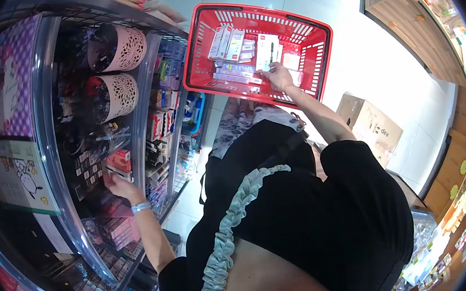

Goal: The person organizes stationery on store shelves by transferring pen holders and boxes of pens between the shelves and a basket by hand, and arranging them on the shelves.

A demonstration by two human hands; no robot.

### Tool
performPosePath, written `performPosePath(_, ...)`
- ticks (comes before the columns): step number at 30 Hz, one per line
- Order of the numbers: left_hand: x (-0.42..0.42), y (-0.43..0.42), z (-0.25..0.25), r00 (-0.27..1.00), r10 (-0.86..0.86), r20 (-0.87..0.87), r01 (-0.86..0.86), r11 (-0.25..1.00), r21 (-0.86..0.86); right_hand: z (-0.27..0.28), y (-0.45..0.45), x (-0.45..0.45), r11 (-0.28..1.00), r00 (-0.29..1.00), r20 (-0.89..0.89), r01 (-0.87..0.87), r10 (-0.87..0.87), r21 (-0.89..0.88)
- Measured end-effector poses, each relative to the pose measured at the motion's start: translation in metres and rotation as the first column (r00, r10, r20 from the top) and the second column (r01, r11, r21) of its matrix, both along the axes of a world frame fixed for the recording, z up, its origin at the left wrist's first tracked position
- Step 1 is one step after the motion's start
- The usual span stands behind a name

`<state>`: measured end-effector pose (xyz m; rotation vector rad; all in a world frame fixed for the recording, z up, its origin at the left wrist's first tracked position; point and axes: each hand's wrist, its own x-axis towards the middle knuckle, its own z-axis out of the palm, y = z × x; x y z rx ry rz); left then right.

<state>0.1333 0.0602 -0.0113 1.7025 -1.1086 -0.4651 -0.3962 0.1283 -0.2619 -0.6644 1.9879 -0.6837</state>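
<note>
At the left, my left hand [119,186] reaches into the shelf, fingers bent against the lower end of a red-and-white box [120,162]; its fingertips are partly hidden. My right hand [279,77] is inside the red basket [264,91], with thumb and fingers at the lower edge of a white box with a dark pen-shaped picture [263,52]. Beside this box lie white-and-red boxes [226,43] and flat purple packs [235,72].
Two pink lattice-patterned holders [120,96] stand on the shelf above my left hand. Small packaged goods [163,121] fill the neighbouring shelf. A cardboard carton [376,127] is on the floor at the right, near a wooden cabinet [401,20].
</note>
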Motion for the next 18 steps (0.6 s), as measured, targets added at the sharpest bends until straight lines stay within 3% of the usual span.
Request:
performPosePath(3,-0.060,0.029,-0.008,0.961,-0.140,0.238,0.118,0.988,0.102,-0.002,-0.001,-0.018,0.993,0.980,-0.161,0.121,-0.119,0.000)
performPosePath(4,-0.078,0.039,-0.011,0.938,-0.196,0.287,0.156,0.976,0.155,-0.007,-0.009,-0.026,0.983,0.985,-0.060,0.165,-0.161,0.075)
performPosePath(6,-0.115,0.055,-0.014,0.967,-0.252,0.020,0.240,0.940,0.245,-0.018,-0.020,-0.025,0.975,0.969,-0.143,0.213,-0.203,0.060)
performPosePath(9,-0.142,0.071,-0.033,0.924,-0.338,-0.179,0.379,0.874,0.304,-0.040,-0.038,-0.021,0.960,0.963,-0.168,0.235,-0.209,0.153)
performPosePath(16,-0.178,0.100,-0.056,0.872,-0.335,-0.356,0.485,0.690,0.538,-0.027,-0.078,0.019,0.869,0.904,-0.401,0.312,-0.147,0.385)
performPosePath(18,-0.174,0.109,-0.063,0.854,-0.354,-0.381,0.520,0.602,0.606,-0.021,-0.085,0.019,0.855,0.924,-0.349,0.306,-0.159,0.420)
